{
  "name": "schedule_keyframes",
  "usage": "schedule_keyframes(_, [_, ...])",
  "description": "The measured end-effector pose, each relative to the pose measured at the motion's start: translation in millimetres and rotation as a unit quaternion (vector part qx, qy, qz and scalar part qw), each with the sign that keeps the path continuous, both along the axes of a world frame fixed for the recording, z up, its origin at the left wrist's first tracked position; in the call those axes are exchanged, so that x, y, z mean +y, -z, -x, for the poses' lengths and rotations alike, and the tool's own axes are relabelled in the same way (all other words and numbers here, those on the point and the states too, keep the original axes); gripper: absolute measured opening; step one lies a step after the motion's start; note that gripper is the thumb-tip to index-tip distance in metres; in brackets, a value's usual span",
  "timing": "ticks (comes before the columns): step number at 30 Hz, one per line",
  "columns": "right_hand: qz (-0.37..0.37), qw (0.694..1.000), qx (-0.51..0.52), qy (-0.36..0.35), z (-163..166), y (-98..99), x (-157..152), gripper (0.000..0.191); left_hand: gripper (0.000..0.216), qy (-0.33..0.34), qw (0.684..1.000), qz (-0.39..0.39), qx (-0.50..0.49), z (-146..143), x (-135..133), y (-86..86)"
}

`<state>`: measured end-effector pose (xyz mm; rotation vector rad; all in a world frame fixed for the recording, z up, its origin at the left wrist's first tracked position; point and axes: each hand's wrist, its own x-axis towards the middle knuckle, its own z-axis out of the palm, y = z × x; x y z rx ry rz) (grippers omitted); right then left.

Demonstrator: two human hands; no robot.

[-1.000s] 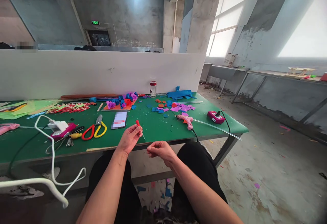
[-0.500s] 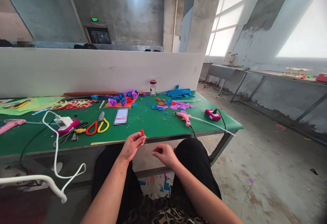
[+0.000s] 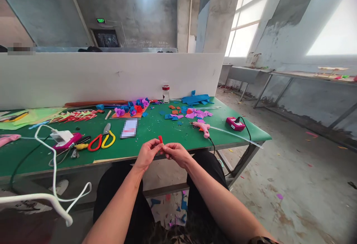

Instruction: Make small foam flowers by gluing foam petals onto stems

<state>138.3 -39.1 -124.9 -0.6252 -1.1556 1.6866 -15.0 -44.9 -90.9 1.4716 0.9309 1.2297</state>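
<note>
Just off the table's front edge, my two hands meet. My left hand (image 3: 150, 154) is closed in a pinch around a small red paper roll (image 3: 160, 139), whose top sticks up above the fingertips. From the other side, the thumb and fingers of my right hand (image 3: 176, 153) press together at the lower part of the same roll, touching the left fingertips. The roll's lower end is hidden by the fingers. Ahead on the table lie a pink glue gun (image 3: 203, 128) and scissors (image 3: 102, 139) with one red and one yellow handle.
Purple and pink paper roses (image 3: 132, 108) stand at the back beside cut paper pieces (image 3: 195, 114). A glass jar (image 3: 166, 94) is by the white partition (image 3: 134, 77). A power socket (image 3: 235, 123) sits right; a white cable (image 3: 54, 169) hangs left. Paper scraps litter the floor.
My right hand has moved left and slightly up from apart to meet my left hand at the red paper roll. The view has shifted slightly.
</note>
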Motion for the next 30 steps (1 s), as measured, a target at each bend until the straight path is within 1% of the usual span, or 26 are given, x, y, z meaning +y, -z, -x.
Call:
schedule_keyframes(3, [-0.028,0.999,0.026,0.024,-1,-10.4,22,0.029,0.023,0.016,0.999,-0.041,0.022,-5,23,-19.2])
schedule_keyframes(5, [-0.036,0.998,0.038,0.031,-2,-12.9,31,0.028,0.024,0.032,0.997,-0.058,0.037,-8,34,-25.7])
schedule_keyframes(7, [-0.042,0.997,0.055,0.035,-2,-11.4,35,0.027,0.024,0.043,0.997,-0.063,0.031,-9,40,-25.0])
schedule_keyframes(9, [-0.048,0.996,0.074,0.034,-2,-8.1,34,0.026,0.021,0.046,0.998,-0.052,-0.001,-8,41,-19.4])
schedule_keyframes(12, [-0.05,0.994,0.09,0.03,-2,-4.7,29,0.025,0.019,0.046,0.997,-0.006,-0.063,-6,36,-10.9])
schedule_keyframes(14, [-0.042,0.995,0.086,0.027,-2,-4.5,27,0.025,0.018,0.042,0.995,0.024,-0.088,-5,33,-8.3])
schedule_keyframes(19, [-0.028,0.996,0.076,0.023,-1,-7.8,26,0.026,0.019,0.031,0.993,0.054,-0.103,-4,31,-7.3])
schedule_keyframes(23, [-0.032,0.997,0.074,0.018,0,-10.9,27,0.027,0.024,0.011,0.994,0.055,-0.091,-3,29,-5.8])
schedule_keyframes(26, [-0.04,0.996,0.079,0.017,-1,-12.7,28,0.028,0.031,0.004,0.996,0.061,-0.066,-5,27,-9.7])
schedule_keyframes(30, [-0.035,0.996,0.083,0.03,-5,-13.3,31,0.029,0.032,0.045,0.996,0.076,-0.002,-9,33,-22.8])
